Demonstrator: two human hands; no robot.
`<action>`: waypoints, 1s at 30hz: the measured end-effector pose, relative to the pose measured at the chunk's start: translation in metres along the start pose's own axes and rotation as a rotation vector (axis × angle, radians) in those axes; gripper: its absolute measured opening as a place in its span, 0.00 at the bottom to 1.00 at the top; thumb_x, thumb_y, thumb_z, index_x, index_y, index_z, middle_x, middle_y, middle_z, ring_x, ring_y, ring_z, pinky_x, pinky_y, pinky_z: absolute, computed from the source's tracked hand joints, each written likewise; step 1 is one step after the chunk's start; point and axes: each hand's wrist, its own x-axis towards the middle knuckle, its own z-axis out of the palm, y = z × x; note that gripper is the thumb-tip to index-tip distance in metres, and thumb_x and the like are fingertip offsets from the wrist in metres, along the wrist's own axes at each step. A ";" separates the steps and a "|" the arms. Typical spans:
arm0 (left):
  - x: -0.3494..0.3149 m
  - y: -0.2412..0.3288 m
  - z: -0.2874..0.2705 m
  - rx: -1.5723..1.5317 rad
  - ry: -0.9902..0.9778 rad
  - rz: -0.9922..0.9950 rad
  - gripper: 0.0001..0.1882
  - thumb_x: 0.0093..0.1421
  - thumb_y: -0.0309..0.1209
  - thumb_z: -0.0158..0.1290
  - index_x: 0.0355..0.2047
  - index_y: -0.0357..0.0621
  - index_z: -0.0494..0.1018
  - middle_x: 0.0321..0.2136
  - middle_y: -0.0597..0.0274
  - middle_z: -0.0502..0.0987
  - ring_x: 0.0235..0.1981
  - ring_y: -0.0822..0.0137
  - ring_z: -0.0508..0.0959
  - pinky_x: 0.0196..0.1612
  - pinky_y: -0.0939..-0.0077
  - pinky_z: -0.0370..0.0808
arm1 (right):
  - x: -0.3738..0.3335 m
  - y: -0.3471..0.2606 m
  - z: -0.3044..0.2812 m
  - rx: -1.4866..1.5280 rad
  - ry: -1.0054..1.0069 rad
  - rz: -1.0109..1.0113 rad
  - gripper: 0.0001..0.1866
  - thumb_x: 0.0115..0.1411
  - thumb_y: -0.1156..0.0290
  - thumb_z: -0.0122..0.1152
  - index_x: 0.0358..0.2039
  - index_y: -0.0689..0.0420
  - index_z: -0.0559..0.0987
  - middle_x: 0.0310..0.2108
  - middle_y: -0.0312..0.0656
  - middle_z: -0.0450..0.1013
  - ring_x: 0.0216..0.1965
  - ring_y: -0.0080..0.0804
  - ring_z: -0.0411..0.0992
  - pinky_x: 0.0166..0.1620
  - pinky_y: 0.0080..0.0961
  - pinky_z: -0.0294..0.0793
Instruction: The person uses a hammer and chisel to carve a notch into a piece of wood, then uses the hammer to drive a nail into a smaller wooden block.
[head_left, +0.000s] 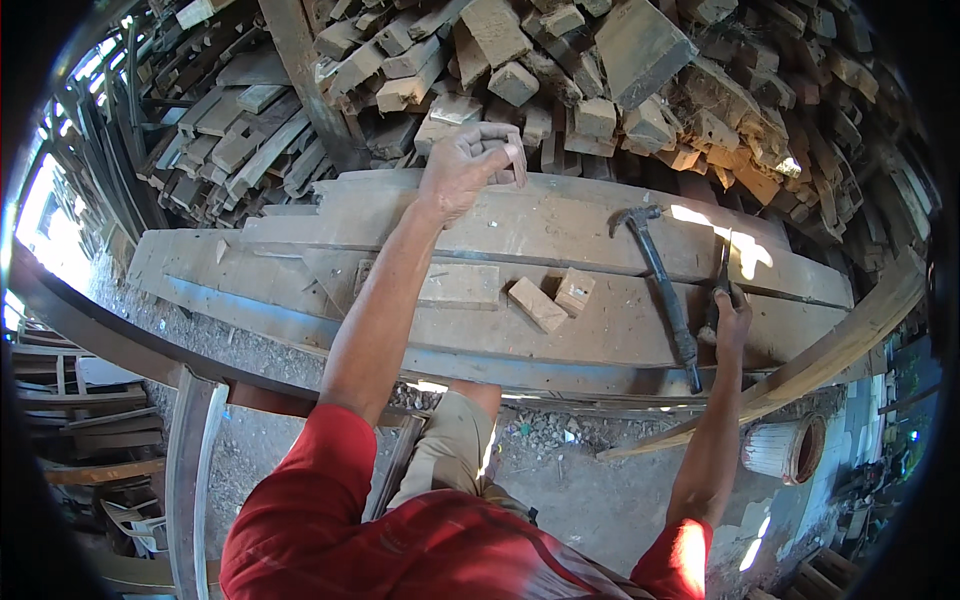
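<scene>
My left hand (468, 172) is raised over the far side of the plank bench (600, 335), its fingers curled in toward the thumb. Whether anything small sits between those fingertips cannot be made out. At the bench's right end my right hand (733, 308) is closed around a narrow, dark, pointed tool (725, 262) whose kind is unclear. Just left of that hand lies a claw hammer (660, 285), its head toward the far side. Two small wood blocks (537, 304) rest mid-bench, beside a short flat board (460, 285) partly behind my left forearm.
Stacked timber offcuts (600, 120) rise along the bench's far edge. A curved wooden piece (830, 350) arches past the right end, and a dark curved rail (130, 335) runs along the left. A whitish bucket (770, 450) lies tipped on the floor at right.
</scene>
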 end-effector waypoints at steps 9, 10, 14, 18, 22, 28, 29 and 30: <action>-0.003 0.009 -0.001 -0.087 0.071 0.075 0.17 0.65 0.31 0.59 0.51 0.36 0.75 0.43 0.60 0.80 0.41 0.73 0.80 0.44 0.72 0.83 | -0.002 -0.003 0.002 0.025 0.033 -0.042 0.19 0.60 0.65 0.61 0.49 0.61 0.81 0.32 0.32 0.73 0.31 0.20 0.67 0.36 0.22 0.68; -0.004 0.010 -0.001 -0.070 0.074 0.071 0.17 0.65 0.31 0.59 0.51 0.35 0.75 0.44 0.60 0.80 0.42 0.73 0.80 0.44 0.72 0.83 | -0.002 -0.003 0.001 -0.021 0.036 -0.045 0.17 0.61 0.67 0.61 0.48 0.62 0.81 0.34 0.33 0.74 0.33 0.22 0.69 0.39 0.23 0.69; -0.005 0.010 -0.002 -0.073 0.086 0.058 0.16 0.65 0.31 0.59 0.50 0.35 0.75 0.44 0.61 0.80 0.42 0.73 0.80 0.44 0.73 0.84 | -0.002 -0.005 0.001 -0.054 0.004 -0.040 0.16 0.62 0.69 0.60 0.48 0.63 0.80 0.36 0.36 0.75 0.36 0.24 0.71 0.42 0.24 0.71; -0.007 0.013 0.001 -0.060 0.107 0.060 0.15 0.64 0.31 0.59 0.49 0.35 0.76 0.44 0.60 0.80 0.42 0.72 0.81 0.43 0.74 0.84 | -0.001 0.001 -0.002 0.010 -0.008 -0.060 0.16 0.62 0.69 0.60 0.48 0.64 0.80 0.36 0.37 0.76 0.36 0.25 0.71 0.42 0.25 0.71; -0.008 0.013 -0.001 -0.055 0.129 0.055 0.15 0.64 0.30 0.61 0.48 0.35 0.77 0.44 0.59 0.80 0.42 0.72 0.81 0.43 0.75 0.84 | 0.001 0.003 -0.002 -0.027 0.003 -0.087 0.17 0.62 0.69 0.60 0.49 0.64 0.79 0.36 0.37 0.76 0.36 0.25 0.71 0.41 0.25 0.71; -0.010 0.009 -0.005 -0.051 0.147 0.064 0.14 0.62 0.29 0.61 0.46 0.35 0.78 0.43 0.59 0.81 0.41 0.72 0.81 0.41 0.76 0.85 | -0.003 -0.004 0.003 0.011 0.015 -0.044 0.17 0.62 0.66 0.60 0.47 0.64 0.79 0.35 0.35 0.75 0.35 0.25 0.69 0.41 0.25 0.70; -0.013 0.009 -0.007 -0.050 0.145 0.061 0.14 0.62 0.29 0.61 0.46 0.35 0.78 0.43 0.59 0.81 0.41 0.72 0.81 0.41 0.76 0.85 | -0.004 -0.005 0.003 0.025 0.014 -0.069 0.16 0.61 0.64 0.60 0.44 0.62 0.80 0.33 0.33 0.74 0.35 0.24 0.68 0.41 0.24 0.69; -0.016 0.010 -0.012 -0.033 0.190 0.047 0.17 0.62 0.30 0.62 0.48 0.34 0.77 0.44 0.57 0.80 0.43 0.69 0.80 0.45 0.71 0.83 | -0.004 -0.006 0.004 0.025 0.014 -0.067 0.16 0.61 0.64 0.60 0.44 0.62 0.80 0.33 0.33 0.74 0.35 0.24 0.68 0.41 0.24 0.69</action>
